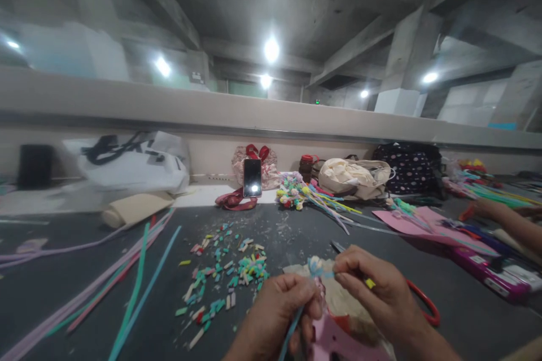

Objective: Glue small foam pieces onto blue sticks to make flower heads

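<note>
Low at the front, my left hand (292, 296) is closed in a pinch on a light blue chenille stem (314, 266), which is bent into a small bundle with some cream in it. The stem's tail runs down below my left fingers. To its right, my right hand (376, 282) pinches a blue end stretched out from the bundle. A small yellow piece (370, 283) shows at my right fingers. Scissors with a red handle (429, 307) lie partly under my right hand. Beneath both hands are a crumpled pale cloth (349, 299) and a pink piece (334, 341).
Many cut chenille bits (252, 268) are scattered on the dark table left of my hands. Long purple, green and blue stems (141, 282) lie farther left. Behind stand a phone (252, 177) and a bunch of fuzzy flowers (291, 192). Another person's arm (506, 223) reaches in at right.
</note>
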`<state>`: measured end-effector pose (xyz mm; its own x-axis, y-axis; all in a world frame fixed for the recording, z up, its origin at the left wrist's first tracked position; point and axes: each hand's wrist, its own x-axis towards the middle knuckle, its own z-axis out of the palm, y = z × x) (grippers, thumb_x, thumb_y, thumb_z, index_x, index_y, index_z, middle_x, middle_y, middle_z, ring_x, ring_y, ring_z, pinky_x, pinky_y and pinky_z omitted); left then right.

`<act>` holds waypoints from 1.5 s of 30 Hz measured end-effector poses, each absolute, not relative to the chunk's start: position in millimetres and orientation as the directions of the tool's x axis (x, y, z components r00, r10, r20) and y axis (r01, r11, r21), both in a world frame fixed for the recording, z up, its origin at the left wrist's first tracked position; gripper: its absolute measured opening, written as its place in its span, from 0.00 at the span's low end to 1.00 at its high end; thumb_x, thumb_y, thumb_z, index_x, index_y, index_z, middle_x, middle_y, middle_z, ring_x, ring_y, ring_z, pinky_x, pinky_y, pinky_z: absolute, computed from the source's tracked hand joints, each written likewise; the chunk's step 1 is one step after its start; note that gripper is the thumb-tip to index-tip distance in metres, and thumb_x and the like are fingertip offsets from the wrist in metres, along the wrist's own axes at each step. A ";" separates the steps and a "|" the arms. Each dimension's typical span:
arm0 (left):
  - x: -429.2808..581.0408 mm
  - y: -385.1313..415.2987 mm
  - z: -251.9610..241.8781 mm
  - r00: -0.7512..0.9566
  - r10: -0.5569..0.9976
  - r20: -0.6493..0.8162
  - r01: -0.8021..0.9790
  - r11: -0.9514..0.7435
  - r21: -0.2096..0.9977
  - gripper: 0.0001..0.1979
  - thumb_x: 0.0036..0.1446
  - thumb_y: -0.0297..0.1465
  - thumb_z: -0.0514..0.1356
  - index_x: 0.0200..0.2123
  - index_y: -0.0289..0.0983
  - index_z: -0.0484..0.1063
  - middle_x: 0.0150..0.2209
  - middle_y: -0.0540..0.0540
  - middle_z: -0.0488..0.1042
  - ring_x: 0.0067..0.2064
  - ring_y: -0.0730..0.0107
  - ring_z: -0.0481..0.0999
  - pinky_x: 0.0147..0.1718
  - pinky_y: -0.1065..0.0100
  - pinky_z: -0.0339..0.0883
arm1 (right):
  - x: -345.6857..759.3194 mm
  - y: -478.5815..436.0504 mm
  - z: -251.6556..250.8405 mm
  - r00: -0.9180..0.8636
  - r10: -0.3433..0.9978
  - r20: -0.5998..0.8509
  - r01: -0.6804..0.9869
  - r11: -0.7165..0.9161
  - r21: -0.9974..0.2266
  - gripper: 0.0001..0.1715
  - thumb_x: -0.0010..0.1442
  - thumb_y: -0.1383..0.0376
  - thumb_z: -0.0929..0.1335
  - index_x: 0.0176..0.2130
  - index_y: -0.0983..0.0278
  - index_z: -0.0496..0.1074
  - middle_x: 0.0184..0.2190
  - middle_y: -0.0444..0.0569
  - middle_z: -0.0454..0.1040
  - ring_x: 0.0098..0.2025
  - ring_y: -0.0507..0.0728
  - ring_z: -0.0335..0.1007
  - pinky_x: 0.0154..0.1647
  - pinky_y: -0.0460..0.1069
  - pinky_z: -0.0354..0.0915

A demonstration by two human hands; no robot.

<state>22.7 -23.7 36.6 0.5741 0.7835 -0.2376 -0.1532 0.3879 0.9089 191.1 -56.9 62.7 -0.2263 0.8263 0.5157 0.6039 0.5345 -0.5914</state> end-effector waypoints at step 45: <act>28.5 -30.0 30.4 0.564 0.739 -0.369 0.093 0.387 0.917 0.10 0.41 0.32 0.52 0.14 0.33 0.64 0.11 0.49 0.66 0.09 0.79 0.62 0.04 0.81 0.46 | 198.8 -42.0 77.4 -0.562 0.718 0.411 0.659 0.689 -0.301 0.06 0.56 0.70 0.63 0.27 0.63 0.66 0.31 0.46 0.68 0.35 0.51 0.64 0.35 0.46 0.59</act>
<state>28.5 -30.0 30.4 0.5635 0.7393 -0.3687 0.0927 0.3869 0.9174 198.8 -42.0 77.4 -0.5623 0.7176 0.4110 0.6592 0.6890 -0.3012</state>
